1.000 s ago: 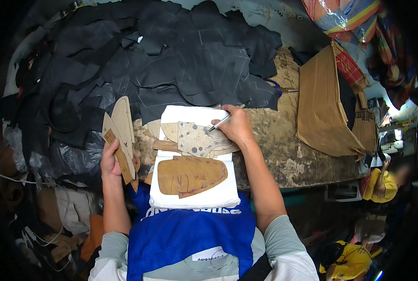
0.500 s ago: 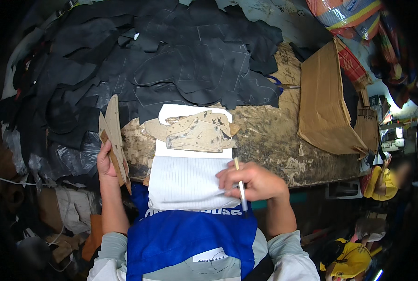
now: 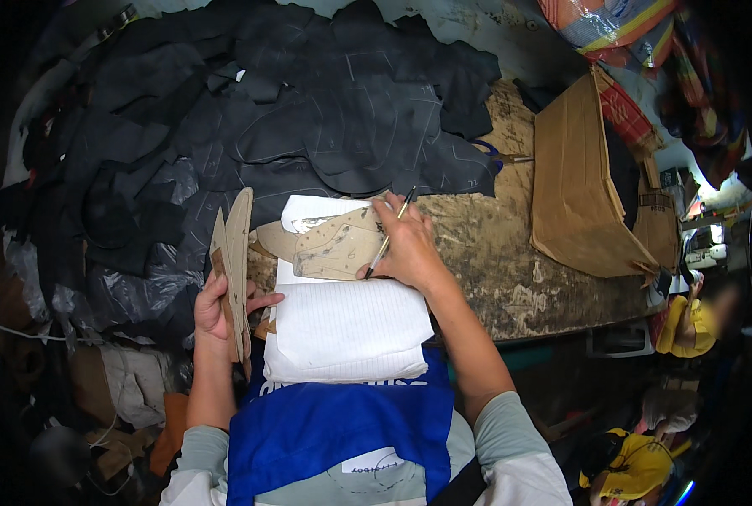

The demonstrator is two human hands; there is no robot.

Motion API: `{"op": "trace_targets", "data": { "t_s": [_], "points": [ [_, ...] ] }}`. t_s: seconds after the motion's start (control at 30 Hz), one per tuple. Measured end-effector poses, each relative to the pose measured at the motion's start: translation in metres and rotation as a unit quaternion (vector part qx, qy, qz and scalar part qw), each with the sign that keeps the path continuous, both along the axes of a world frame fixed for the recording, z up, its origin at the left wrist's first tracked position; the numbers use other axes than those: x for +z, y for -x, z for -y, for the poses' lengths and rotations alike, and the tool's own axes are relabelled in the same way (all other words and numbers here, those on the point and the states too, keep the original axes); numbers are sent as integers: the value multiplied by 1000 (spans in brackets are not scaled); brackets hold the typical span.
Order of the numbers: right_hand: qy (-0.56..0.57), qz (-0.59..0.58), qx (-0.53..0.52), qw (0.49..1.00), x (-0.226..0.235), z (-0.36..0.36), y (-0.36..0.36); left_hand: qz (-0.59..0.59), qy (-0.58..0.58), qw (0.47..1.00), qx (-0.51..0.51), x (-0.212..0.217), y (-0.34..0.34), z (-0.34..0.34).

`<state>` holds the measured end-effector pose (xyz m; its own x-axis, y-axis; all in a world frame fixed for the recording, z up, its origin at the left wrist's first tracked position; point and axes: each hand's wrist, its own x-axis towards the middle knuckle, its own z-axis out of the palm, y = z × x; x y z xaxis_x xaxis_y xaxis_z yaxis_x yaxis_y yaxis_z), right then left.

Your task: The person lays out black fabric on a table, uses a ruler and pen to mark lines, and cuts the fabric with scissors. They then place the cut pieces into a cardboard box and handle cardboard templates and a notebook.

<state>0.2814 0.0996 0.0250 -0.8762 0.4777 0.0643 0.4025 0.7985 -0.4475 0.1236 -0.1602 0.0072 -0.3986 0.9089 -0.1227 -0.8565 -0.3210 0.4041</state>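
Cardboard patterns (image 3: 233,261) fill the left hand's (image 3: 220,308) closed grip; right hand (image 3: 410,249) pinches a pen (image 3: 390,234).

Black leather pieces (image 3: 325,110), white ribbed pad (image 3: 351,329), blue apron (image 3: 342,422).

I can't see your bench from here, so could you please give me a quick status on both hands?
Left hand grips upright cardboard patterns. Right hand holds pen, pressing tan pattern piece on white pad. Black leather pieces behind.

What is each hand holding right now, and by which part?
The left hand grips upright cardboard patterns by their lower ends. The right hand holds a pen along its middle, resting on a tan pattern piece.
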Motion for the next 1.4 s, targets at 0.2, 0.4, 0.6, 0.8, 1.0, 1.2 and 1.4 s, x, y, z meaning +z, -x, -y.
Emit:
{"op": "trace_targets", "data": {
  "t_s": [0.2, 0.4, 0.6, 0.8, 1.0, 1.2, 1.4],
  "points": [
    [214, -81, -19, 973, 25, -16, -6, 11, 66, 988, 137, -6, 11, 5],
    [262, -151, 214, 929, 61, 17, -58, -12, 9, 990, 139, -23, 25, 15],
    [260, -139, 233, 927, 72, 42, -84, 67, -18, 992, 110, -33, 18, 7],
    [245, -74, 274, 927, 66, 44, -85, 58, -25, 997, 51, -32, 11, 3],
    [224, -75, 291, 927, 60, 45, -79, 31, -35, 998, 29, -41, 11, 7],
    [312, -20, 309, 898, 56, 37, -73, 12, -45, 999, 28, -40, 10, 4],
    [308, 6, 284, 908, 53, 39, -74, -26, -37, 999, 16, -32, 11, -1]
  ]
}}
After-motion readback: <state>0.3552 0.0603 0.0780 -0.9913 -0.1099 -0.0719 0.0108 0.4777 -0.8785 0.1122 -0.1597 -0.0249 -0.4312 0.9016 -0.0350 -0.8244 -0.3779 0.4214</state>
